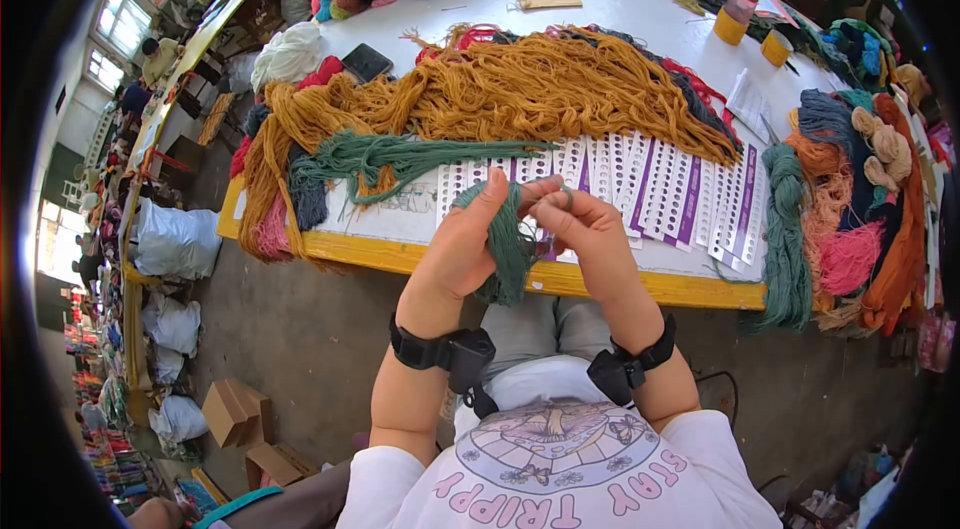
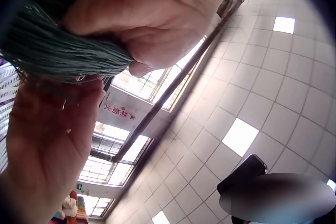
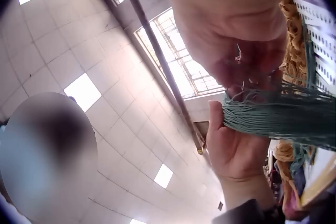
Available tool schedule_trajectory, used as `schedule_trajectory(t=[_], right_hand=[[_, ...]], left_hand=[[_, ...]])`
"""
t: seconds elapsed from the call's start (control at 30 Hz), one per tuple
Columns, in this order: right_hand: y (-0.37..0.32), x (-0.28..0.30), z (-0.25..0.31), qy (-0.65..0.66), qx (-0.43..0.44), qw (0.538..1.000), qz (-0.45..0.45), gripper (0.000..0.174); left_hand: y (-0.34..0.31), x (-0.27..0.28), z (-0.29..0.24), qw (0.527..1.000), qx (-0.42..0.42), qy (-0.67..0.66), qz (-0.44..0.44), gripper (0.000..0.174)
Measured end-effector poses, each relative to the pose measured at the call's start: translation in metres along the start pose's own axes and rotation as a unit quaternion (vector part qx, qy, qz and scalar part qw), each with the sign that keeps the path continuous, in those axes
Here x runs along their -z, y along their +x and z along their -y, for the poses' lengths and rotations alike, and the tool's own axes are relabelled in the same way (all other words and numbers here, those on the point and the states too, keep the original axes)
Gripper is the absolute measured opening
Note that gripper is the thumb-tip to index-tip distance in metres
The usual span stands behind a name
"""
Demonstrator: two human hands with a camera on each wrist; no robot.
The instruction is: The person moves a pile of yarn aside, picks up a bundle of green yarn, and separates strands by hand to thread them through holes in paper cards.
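A bundle of green yarn (image 1: pixel 508 264) hangs from the left hand (image 1: pixel 462 247), which grips it near the table's front edge in the head view. Close beside it, the right hand (image 1: pixel 592 241) pinches green strands at the bundle's upper end, its fingertips near the left fingers. In the left wrist view the green strands (image 2: pixel 68 56) run between the left hand (image 2: pixel 147 14) and the right hand (image 2: pixel 52 140). The right wrist view has the strands (image 3: pixel 273 116) spread across the left palm (image 3: pixel 239 153), with the right hand (image 3: pixel 231 19) curled above them.
Mustard yarn (image 1: pixel 540 84) lies in a long heap across the white table (image 1: pixel 640 14), with more green yarn (image 1: pixel 400 159) in front. Purple-and-white punched cards (image 1: pixel 680 194) fan out beneath. Coloured skeins (image 1: pixel 835 194) hang at the right; a phone (image 1: pixel 367 62) lies at the back left.
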State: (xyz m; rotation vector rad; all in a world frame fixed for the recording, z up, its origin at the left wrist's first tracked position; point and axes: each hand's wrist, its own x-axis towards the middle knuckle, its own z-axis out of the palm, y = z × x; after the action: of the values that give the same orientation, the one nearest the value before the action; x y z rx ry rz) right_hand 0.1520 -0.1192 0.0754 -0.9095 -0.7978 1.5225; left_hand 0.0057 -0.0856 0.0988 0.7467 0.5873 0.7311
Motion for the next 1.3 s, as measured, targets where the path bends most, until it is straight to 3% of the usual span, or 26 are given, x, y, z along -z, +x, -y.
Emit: schedule_trajectory(t=[0.07,0.17,0.3,0.53,0.87,1.03,1.13,1.23,1.3], right_hand=[[0.003,0.004,0.002,0.122,-0.037,0.992,-0.013,0.018],[0.01,0.026,-0.006,0.128,-0.095,0.981,0.108,0.02],[0.002,0.007,-0.009,-0.095,0.004,0.994,0.059,0.018],[-0.006,0.006,0.007,-0.101,-0.027,0.994,0.028,0.017],[-0.001,0.019,-0.005,0.045,-0.033,0.998,0.027,0.014],[-0.001,0.025,-0.004,0.049,-0.052,0.995,0.064,0.017],[-0.004,0.014,0.0,-0.013,-0.034,0.999,-0.004,0.017],[-0.001,0.013,-0.002,0.127,-0.071,0.989,-0.007,0.019],[0.003,0.026,0.0,0.182,-0.11,0.972,0.098,0.019]], left_hand=[[-0.001,-0.001,-0.003,1.0,-0.003,0.002,-0.014,0.065],[0.001,0.007,0.0,1.0,0.006,-0.013,-0.011,0.063],[0.001,0.004,0.002,0.999,0.029,-0.036,0.027,0.063],[0.0,-0.001,-0.001,1.0,0.012,-0.014,-0.009,0.065],[-0.006,0.004,-0.009,0.997,0.013,0.06,-0.035,0.028],[-0.002,0.006,-0.006,0.996,0.008,0.07,-0.051,0.027],[-0.001,0.005,-0.004,0.995,0.0,0.079,-0.066,0.026],[0.0,0.01,-0.002,0.992,-0.009,0.089,-0.085,0.026],[0.001,0.011,-0.002,0.994,-0.003,0.064,-0.089,0.025]])
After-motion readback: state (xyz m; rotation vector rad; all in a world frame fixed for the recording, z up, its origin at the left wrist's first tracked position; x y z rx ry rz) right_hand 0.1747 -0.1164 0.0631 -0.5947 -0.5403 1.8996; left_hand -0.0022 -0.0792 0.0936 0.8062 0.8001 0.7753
